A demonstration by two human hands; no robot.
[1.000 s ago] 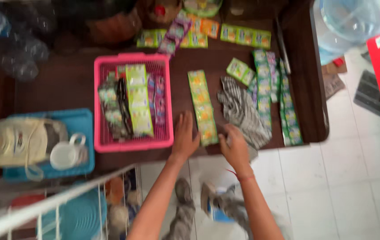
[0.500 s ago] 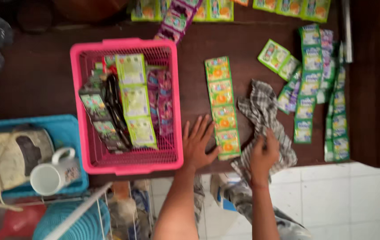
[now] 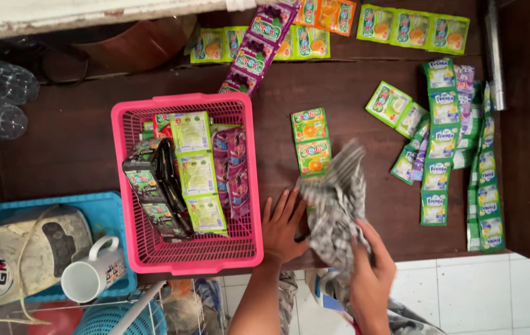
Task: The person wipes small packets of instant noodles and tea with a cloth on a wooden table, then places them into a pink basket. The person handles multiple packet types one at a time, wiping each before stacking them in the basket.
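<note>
My right hand [image 3: 370,273] grips a black-and-white checked cloth [image 3: 334,205], bunched and blurred over the near end of a green and orange sachet strip [image 3: 310,139] on the dark wooden table [image 3: 60,149]. Flat on the table beside that strip lies my left hand [image 3: 282,226], fingers spread, just right of a pink plastic basket [image 3: 134,205]. The basket holds several sachet strips in green, purple and black.
More sachet strips [image 3: 441,142] lie at the right and along the far edge [image 3: 410,28]. A blue tray [image 3: 106,214] at the left carries a white mug [image 3: 88,276] and a white appliance [image 3: 17,260]. A white wire rack stands below it. White floor tiles [image 3: 494,298] show beneath.
My right hand has carried the cloth left, from beside the sachet strip onto its near end. My left hand has stayed flat beside the basket. The camera has come closer.
</note>
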